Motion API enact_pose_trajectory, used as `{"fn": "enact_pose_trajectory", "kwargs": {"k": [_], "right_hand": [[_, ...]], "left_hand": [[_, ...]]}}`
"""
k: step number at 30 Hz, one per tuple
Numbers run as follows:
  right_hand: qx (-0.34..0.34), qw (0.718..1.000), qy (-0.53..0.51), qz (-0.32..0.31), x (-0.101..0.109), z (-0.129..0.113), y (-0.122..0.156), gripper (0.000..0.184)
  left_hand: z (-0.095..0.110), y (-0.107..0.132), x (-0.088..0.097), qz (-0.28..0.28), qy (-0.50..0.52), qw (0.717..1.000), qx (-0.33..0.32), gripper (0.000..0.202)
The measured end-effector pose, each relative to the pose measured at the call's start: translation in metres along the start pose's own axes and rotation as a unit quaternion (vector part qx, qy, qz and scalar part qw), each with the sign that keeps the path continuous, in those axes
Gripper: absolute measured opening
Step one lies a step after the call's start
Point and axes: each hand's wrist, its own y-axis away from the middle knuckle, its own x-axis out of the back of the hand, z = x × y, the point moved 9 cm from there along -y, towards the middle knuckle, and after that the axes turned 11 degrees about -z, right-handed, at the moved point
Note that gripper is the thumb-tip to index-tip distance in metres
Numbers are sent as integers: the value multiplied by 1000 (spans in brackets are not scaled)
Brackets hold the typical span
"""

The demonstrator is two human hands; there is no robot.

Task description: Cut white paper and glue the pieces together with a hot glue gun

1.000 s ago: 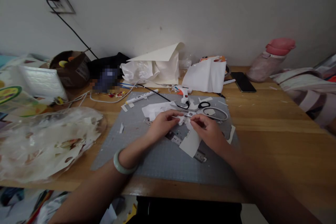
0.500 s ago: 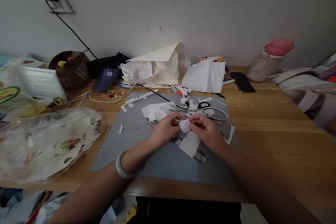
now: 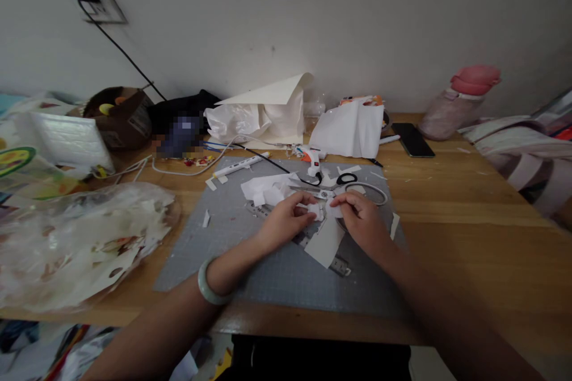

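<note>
Over a grey cutting mat [image 3: 268, 268], my left hand [image 3: 286, 220] and my right hand [image 3: 361, 220] meet at a small white paper piece [image 3: 318, 211]. Both pinch it with closed fingers, the left from the left side, the right from the right. A pale green bangle [image 3: 208, 283] circles my left wrist. Under the hands lie a white paper sheet [image 3: 325, 243] and a metal ruler [image 3: 339, 264]. Scissors [image 3: 353, 181] with black and white handles rest just beyond my right hand.
A white glue gun [image 3: 313, 161], paper scraps [image 3: 263, 187] and a white pen-like tool [image 3: 241, 166] lie at the mat's far edge. A plastic bag of scraps [image 3: 75, 238] sits left. A phone [image 3: 412, 139] and pink bottle [image 3: 460, 101] stand at back right.
The hands lowered the small paper piece slightly toward the mat, and my right hand shifted a little to the right and forward. Everything else on the desk stayed put.
</note>
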Motion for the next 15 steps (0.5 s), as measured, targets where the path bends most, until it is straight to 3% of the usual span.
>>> {"fn": "enact_pose_trajectory", "kwargs": {"k": [9,15], "right_hand": [[24,995,-7,-92,-18,-10,-1,16],[-5,1000,1,-23,-6,1,-2,15]], "left_hand": [[3,1,-6,-24,40,999,-5,17],[9,2,3,4,0,1000,-7,14]]}}
